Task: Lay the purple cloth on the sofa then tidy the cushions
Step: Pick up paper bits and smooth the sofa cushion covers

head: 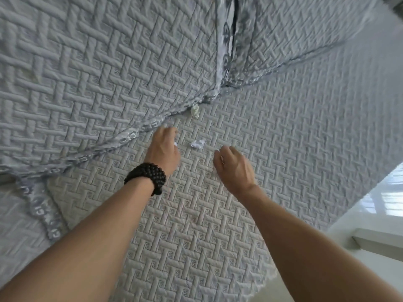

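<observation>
Viewing: we look down over both forearms onto a quilted seat.
Cloth: the pale lavender-grey quilted cloth (207,214) lies spread flat over the sofa seat, woven-pattern stitching up; its near scalloped edge hangs at the lower right.
Cushions: two cushions in matching quilted covers stand behind the seat, a large left cushion (87,62) and a right cushion (283,29); their trimmed edges meet in a dark seam at top centre.
Trim: a shiny patterned border (122,136) runs along the left cushion's lower edge, touching the cloth.
Left hand: our left hand (163,149) hovers palm-down just above the cloth near that border, fingers loosely curled; a small white bit shows at the fingers, and we cannot tell whether it is pinched.
Right hand: our right hand (234,168) hangs over the cloth, fingers curled downward, holding nothing we can see.
Bracelet: dark beaded bracelet (146,177) wraps the left wrist.
Debris: a white crumpled scrap (197,144) lies on the cloth between the hands; a pale greenish scrap (195,110) sits by the cushion seam.
Floor: white floor (375,205) shows at right.
</observation>
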The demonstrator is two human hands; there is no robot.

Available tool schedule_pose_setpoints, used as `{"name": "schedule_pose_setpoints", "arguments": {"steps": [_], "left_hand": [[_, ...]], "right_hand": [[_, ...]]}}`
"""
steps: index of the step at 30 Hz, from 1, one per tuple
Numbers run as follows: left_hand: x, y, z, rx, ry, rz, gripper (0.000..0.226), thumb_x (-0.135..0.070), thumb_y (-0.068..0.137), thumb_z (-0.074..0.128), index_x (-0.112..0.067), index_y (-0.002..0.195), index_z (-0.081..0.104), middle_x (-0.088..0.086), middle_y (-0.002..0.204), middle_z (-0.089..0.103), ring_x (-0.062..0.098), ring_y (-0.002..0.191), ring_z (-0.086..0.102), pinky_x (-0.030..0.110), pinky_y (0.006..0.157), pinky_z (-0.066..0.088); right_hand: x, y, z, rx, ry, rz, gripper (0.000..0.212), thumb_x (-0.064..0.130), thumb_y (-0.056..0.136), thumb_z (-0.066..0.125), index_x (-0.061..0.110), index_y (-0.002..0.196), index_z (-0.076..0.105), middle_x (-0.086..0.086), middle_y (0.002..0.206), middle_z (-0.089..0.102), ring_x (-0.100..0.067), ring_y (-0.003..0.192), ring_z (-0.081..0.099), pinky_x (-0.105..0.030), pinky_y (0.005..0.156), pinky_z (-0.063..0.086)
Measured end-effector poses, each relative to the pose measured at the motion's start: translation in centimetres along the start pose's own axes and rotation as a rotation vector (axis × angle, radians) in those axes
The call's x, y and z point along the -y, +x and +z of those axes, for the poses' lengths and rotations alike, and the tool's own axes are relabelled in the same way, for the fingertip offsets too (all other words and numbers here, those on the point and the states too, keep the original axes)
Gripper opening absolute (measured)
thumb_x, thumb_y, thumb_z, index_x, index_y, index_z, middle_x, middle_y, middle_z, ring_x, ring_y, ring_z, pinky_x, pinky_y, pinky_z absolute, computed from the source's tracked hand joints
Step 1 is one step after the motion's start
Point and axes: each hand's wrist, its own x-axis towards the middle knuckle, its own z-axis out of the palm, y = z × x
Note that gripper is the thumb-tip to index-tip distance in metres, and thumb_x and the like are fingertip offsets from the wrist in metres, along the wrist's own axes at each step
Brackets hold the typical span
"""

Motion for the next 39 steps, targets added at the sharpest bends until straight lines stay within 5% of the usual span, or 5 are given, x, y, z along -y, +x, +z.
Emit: {"name": "schedule_pose_setpoints", "arguments": {"steps": [4, 8, 20, 30, 39], "left_hand": [[0.4, 3.8, 5.0, 0.031, 0.148, 0.121, 0.072, 0.0, 0.084, 0.052, -0.036, 0.142, 0.029, 0.01, 0.146, 0.034, 0.033, 0.135, 0.032, 0.062, 0.102, 0.036], [1.9, 3.6, 10.1, 0.098, 0.446, 0.221, 0.041, -0.039, 0.091, 0.053, -0.049, 0.128, 0.041, 0.004, 0.144, 0.037, 0.031, 0.134, 0.031, 0.064, 0.102, 0.029], [3.3, 1.5, 9.8, -0.095, 0.548, -0.011, 0.015, -0.041, 0.091, 0.044, -0.029, 0.098, 0.048, 0.008, 0.113, 0.047, 0.034, 0.105, 0.046, 0.063, 0.094, 0.034], [0.8, 5.3, 8.0, -0.044, 0.237, -0.006, 0.038, -0.029, 0.098, 0.04, -0.007, 0.071, 0.058, -0.008, 0.049, 0.038, 0.003, 0.039, 0.033, 0.017, 0.039, 0.021], [-2.6, 13.4, 7.3, -0.037, 0.299, 0.095, 0.02, -0.002, 0.091, 0.052, -0.004, 0.111, 0.051, 0.019, 0.113, 0.05, 0.018, 0.065, 0.052, 0.03, 0.054, 0.051]], "right_hand": [[-4.0, 0.6, 5.1, 0.044, -0.135, -0.044, 0.027, 0.033, 0.103, 0.041, 0.015, 0.092, 0.057, -0.002, 0.092, 0.051, -0.017, 0.076, 0.045, -0.035, 0.067, 0.042], [-7.1, -3.8, 8.7, 0.08, -0.221, -0.093, 0.026, 0.039, 0.101, 0.038, 0.027, 0.118, 0.054, -0.001, 0.12, 0.049, -0.022, 0.11, 0.045, -0.042, 0.09, 0.034], [-11.0, -3.3, 6.5, 0.137, -0.305, -0.282, 0.021, 0.04, 0.102, 0.043, 0.027, 0.111, 0.057, 0.007, 0.118, 0.053, -0.018, 0.114, 0.048, -0.057, 0.11, 0.02], [-10.4, 0.2, 4.9, 0.322, -0.182, -0.077, 0.04, 0.045, 0.105, 0.035, 0.02, 0.079, 0.053, 0.009, 0.064, 0.058, -0.014, 0.05, 0.054, -0.029, 0.041, 0.048], [-8.7, 7.2, 5.0, 0.204, 0.029, -0.068, 0.041, 0.025, 0.104, 0.042, 0.017, 0.064, 0.043, 0.009, 0.046, 0.041, -0.014, 0.032, 0.039, -0.025, 0.031, 0.035]]}}
